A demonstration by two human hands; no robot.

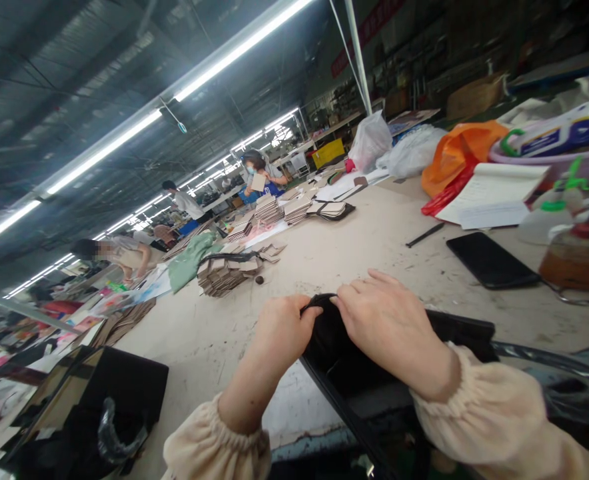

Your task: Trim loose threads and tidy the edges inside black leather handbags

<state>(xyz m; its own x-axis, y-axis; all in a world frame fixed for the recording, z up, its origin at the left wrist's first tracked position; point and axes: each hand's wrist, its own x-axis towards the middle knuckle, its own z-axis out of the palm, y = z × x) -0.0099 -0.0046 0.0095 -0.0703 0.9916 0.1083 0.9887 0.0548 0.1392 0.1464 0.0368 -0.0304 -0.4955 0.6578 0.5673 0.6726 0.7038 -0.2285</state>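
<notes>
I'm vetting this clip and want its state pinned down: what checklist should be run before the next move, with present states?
1. Left hand pinching the black item's upper edge: ok.
2. Right hand holding that edge too: ok.
3. Phone apart from both hands: ok.
4. Black item wholly on the table: not ok, it reaches past the near edge.
5. Black item's inside undamaged: cannot tell, too dark.

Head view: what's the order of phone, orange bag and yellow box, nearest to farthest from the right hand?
1. Phone, on the table, right of the right hand.
2. Orange bag, farther back on the right.
3. Yellow box, in the background, well beyond both.
</notes>
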